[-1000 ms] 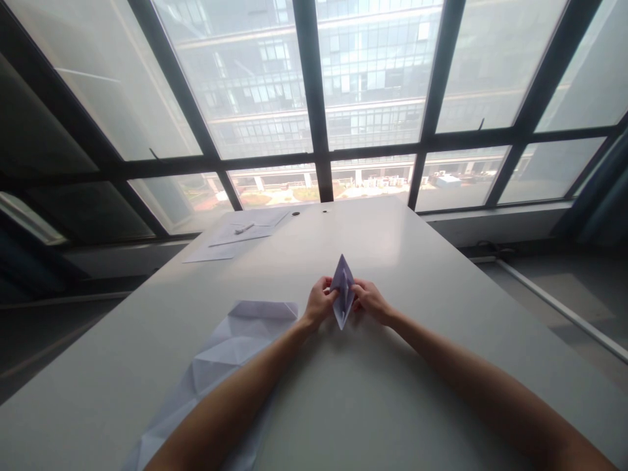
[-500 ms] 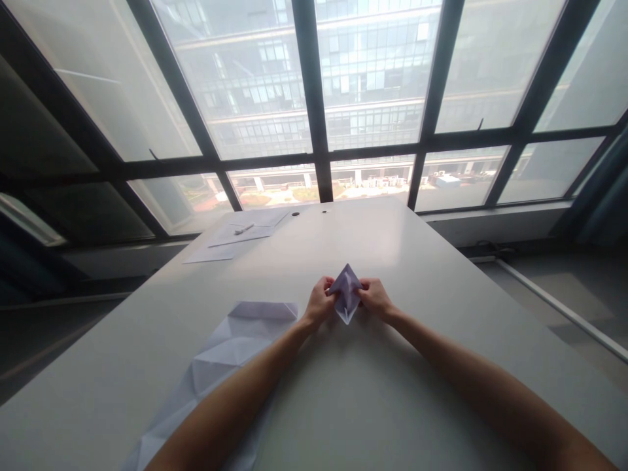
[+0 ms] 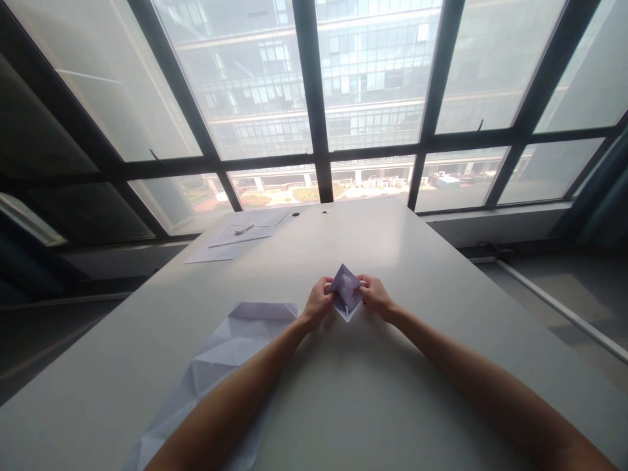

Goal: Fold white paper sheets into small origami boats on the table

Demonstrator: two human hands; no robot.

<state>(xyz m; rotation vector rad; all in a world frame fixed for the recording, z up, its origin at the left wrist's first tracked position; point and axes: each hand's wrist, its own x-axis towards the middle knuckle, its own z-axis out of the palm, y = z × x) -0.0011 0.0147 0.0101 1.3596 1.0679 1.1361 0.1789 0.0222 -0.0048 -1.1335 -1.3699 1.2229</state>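
Observation:
A small piece of folded paper [image 3: 346, 291], diamond-shaped from above and pale violet-grey in the shade, is held between my two hands over the white table. My left hand [image 3: 320, 301] pinches its left corner, and my right hand [image 3: 374, 296] pinches the right one. The paper gapes in the middle, with a light fold showing near its lower point. Under and beside my left forearm lies a large creased sheet of paper [image 3: 230, 347], marked with crossing fold lines and partly hidden by the arm.
Flat white sheets [image 3: 220, 252] lie at the table's far left, with a small whitish object [image 3: 244, 229] on top. Two small round holes sit near the far edge of the table [image 3: 363, 235]. Tall dark-framed windows [image 3: 318, 131] rise beyond it.
The folded paper's top point has shifted slightly left and its middle gapes wider. Both hands keep their pinch and have barely moved.

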